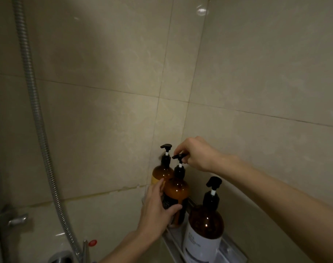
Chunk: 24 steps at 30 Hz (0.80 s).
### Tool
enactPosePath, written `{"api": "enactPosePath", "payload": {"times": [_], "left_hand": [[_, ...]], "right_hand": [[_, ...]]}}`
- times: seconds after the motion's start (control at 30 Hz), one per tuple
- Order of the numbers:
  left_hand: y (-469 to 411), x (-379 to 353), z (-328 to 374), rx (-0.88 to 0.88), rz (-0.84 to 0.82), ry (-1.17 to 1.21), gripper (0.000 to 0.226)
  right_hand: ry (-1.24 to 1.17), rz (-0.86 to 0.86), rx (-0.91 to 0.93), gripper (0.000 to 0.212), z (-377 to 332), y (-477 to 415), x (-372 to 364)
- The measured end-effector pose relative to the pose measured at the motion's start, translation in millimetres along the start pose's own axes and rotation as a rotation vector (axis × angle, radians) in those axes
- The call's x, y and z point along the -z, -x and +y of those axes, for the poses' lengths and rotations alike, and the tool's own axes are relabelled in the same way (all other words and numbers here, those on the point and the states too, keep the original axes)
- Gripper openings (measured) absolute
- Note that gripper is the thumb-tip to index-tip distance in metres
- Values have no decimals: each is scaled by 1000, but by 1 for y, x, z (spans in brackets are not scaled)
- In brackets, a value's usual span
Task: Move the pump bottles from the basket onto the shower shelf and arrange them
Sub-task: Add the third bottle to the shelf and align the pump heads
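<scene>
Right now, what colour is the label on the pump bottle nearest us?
White with small dark print: the label on the nearest pump bottle; the head view shows it.

The left hand (158, 211) covers the lower body and label of the middle bottle (178, 188), which in turn hides much of the rear bottle (162, 172). The right hand (197, 154) masks part of the middle pump head. Print on the near bottle (205, 224) is too blurred to read, and the shower shelf (176, 236) runs off the bottom edge.
</scene>
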State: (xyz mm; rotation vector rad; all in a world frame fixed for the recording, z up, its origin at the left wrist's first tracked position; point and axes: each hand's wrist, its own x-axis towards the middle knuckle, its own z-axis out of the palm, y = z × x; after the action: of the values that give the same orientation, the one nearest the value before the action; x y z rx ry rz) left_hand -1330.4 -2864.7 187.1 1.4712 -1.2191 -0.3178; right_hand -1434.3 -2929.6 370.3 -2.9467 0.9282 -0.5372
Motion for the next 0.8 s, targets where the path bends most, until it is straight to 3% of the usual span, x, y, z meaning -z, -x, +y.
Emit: {"api": "enactPosePath", "payload": {"times": [0.23, 0.43, 0.6, 0.8], "left_hand": [[-4, 11, -5, 8, -139, 151, 67], [2, 14, -1, -24, -196, 103, 70], [3, 9, 8, 25, -97, 44, 90], [1, 14, 3, 38, -164, 117, 70]], "right_hand": [[-21, -20, -4, 36, 0, 6, 4], [-1, -13, -11, 36, -2, 7, 4], [15, -11, -13, 36, -5, 7, 5], [-11, -36, -25, 36, -3, 11, 7]]}}
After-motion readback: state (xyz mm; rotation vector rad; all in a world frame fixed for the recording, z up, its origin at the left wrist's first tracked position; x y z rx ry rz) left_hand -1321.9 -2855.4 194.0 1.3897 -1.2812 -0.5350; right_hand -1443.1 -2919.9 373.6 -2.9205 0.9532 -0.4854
